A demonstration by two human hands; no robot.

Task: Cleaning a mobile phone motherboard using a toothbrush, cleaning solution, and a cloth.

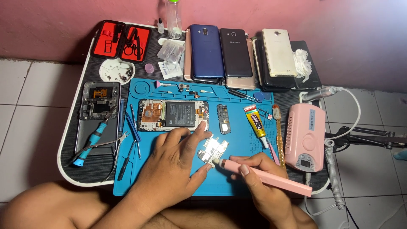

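Left hand (pixel 180 157) pins small circuit board (pixel 213 149) between thumb and forefinger on blue mat (pixel 237 182). Right hand (pixel 258 178), at board's 4 o'clock, grips pink pen tool (pixel 263 177), tip touching board.

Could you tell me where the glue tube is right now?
The glue tube lies on the blue mat's right part, between the small circuit board and toothbrush.

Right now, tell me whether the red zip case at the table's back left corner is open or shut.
Open: the red zip case lies spread flat, both halves showing black tools strapped inside.
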